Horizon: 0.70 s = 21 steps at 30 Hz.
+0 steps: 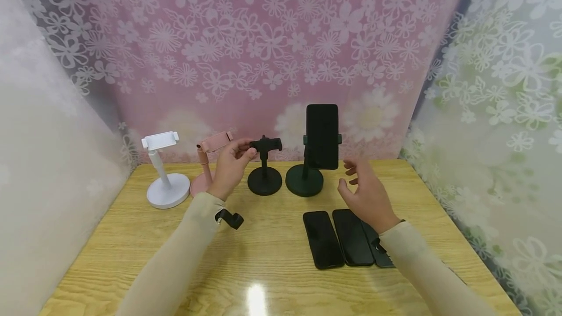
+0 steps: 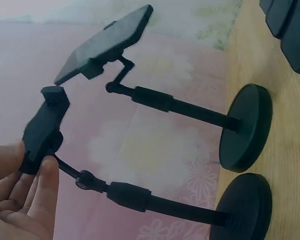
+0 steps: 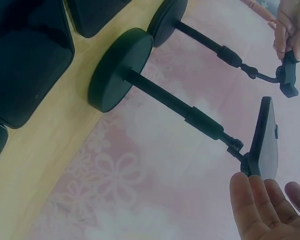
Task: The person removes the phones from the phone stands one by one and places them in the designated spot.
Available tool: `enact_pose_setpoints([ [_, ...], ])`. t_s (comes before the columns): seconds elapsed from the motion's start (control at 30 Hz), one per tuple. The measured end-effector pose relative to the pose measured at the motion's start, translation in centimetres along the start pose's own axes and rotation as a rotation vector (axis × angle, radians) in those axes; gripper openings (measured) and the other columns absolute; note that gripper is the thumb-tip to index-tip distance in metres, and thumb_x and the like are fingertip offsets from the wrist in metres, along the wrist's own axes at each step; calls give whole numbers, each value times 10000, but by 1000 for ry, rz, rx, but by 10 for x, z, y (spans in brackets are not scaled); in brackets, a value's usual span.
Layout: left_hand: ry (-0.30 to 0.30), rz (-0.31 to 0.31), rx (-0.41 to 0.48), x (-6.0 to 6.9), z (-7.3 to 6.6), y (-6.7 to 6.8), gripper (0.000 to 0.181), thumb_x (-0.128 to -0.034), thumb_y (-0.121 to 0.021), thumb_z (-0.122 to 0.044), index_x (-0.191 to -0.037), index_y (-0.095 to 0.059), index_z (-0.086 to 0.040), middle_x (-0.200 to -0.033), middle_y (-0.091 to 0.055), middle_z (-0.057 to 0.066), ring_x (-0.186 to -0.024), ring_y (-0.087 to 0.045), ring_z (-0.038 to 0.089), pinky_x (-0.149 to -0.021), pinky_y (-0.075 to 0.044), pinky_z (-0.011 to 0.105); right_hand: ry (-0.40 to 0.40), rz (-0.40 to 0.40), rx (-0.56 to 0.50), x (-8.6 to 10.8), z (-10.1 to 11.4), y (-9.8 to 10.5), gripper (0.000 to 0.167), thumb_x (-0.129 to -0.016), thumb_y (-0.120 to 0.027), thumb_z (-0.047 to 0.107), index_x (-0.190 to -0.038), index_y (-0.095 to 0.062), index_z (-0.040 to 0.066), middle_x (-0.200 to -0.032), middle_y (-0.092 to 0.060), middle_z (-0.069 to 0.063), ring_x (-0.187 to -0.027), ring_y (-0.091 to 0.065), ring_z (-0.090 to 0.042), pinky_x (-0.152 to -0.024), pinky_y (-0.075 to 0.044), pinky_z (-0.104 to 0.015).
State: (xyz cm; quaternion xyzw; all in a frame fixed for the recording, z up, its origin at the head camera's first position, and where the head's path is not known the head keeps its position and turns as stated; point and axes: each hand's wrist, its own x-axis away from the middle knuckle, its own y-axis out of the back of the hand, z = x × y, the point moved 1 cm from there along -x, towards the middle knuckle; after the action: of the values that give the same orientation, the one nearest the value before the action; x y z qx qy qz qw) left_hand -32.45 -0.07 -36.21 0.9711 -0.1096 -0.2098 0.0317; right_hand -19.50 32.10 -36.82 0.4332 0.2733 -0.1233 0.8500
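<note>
My left hand [image 1: 230,168] pinches one end of the clamp on a black phone stand [image 1: 265,182]; the left wrist view shows thumb and fingers on that clamp [image 2: 46,127]. No phone is in this clamp. Just to the right stands a dark green phone stand [image 1: 304,183] with a black phone [image 1: 322,133] held upright in its clamp. My right hand [image 1: 368,196] hovers beside that phone's lower right, fingers relaxed and apart, holding nothing. In the right wrist view its fingertips [image 3: 241,187] appear close to the phone; whether they touch it I cannot tell.
Left of the black stand are a pink phone stand [image 1: 206,160], partly behind my left hand, and a white phone stand [image 1: 166,191]. Black phones [image 1: 323,240] lie side by side on the wooden table [image 1: 272,267], partly under my right forearm. Flowered cloth [image 1: 263,62] hangs behind.
</note>
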Motion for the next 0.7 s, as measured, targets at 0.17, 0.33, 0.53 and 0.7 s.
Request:
enact_pose_setpoints([
  [0.17, 20, -5, 16, 0, 5, 2, 386, -1022, -676, -219, -1371, -628, -60, -1235, -651, 136, -1113, -675, 261, -961, -558, 306, -49, 31, -44, -3, -4, -3, 455, -1001, -619, 139, -1415, -482, 12, -1284, -558, -167, -1079, -610, -331, -876, -573, -543],
  [0.33, -13, -39, -47, 7, 1, 4, 419, -1040, -657, -293, -1408, -603, -102, -1324, -637, 97, -1178, -639, 246, -1060, -501, 401, -133, 24, -178, -15, -16, -5, 437, -1054, -559, 176, -1443, -449, 12, -1284, -566, -187, -1088, -591, -267, -907, -550, -485],
  [0.53, -97, -86, -71, 32, -10, 2, 470, -1054, -633, -304, -1475, -528, -122, -1405, -585, 81, -1290, -573, 243, -1136, -429, 443, -169, -52, -344, -34, -34, -7, 391, -1098, -510, 190, -1448, -444, 29, -1254, -556, -201, -1041, -592, -160, -827, -530, -172],
  [0.7, -129, 103, -257, 63, -18, -7, 608, -1013, -679, -407, -1550, -460, -223, -1524, -527, 17, -1432, -465, 222, -1178, -357, 529, -184, -61, -448, -51, -37, -9, 396, -1115, -486, 221, -1468, -479, 44, -1290, -551, -216, -1058, -622, -170, -850, -558, -184],
])
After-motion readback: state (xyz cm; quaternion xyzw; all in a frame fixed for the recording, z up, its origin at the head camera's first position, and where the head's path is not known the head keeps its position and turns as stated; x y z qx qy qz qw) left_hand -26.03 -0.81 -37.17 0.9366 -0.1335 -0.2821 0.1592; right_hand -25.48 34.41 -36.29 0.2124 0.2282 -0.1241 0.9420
